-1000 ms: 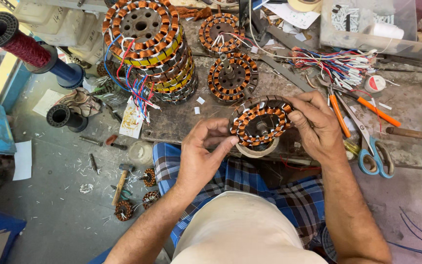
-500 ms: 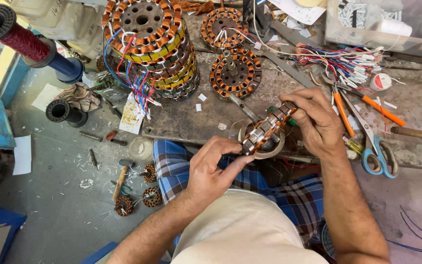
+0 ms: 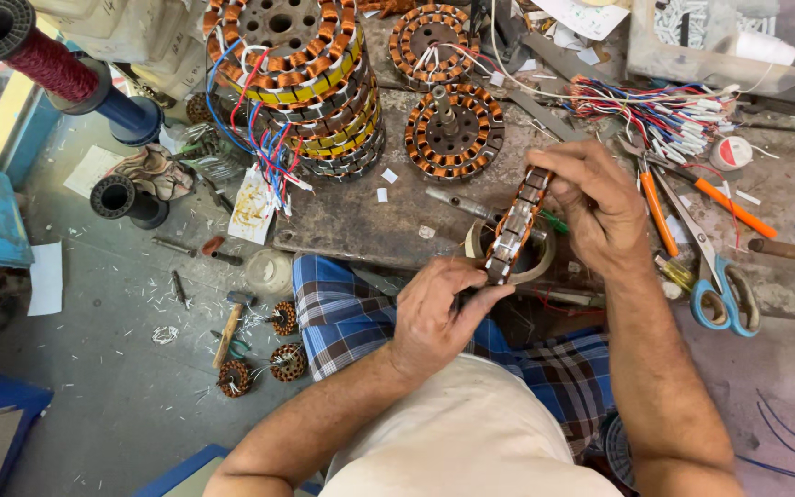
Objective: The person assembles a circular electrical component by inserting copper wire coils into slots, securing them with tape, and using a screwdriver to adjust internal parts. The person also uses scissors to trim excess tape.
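L hand [image 3: 434,308]: fingers clenched on lower edge of round copper-wound stator ring w/ steel laminations [image 3: 515,224]; thumb on near rim.
R hand [image 3: 593,204]: fingers wrapped over upper edge of the stator ring, gripping.
Stator ring: held edge-on to cam, tilted, raised above worn dark metal workbench [image 3: 361,216], just over a beige tape roll [image 3: 531,262] near bench front edge.
Bench, far side: tall stack of wound stators w/ red/blue leads [image 3: 310,78]; single flat stator w/ centre shaft [image 3: 453,133] behind the hands.
Bench, right: bundle of multicolour wires [image 3: 664,110]; orange-handled pliers [image 3: 657,210]; blue-handled scissors [image 3: 718,290], near R wrist.
Floor, left: small wound armatures [image 3: 269,354]; wooden-handled hammer [image 3: 228,333]; red wire spool [image 3: 34,51].
Lap: blue checked cloth [image 3: 342,308].
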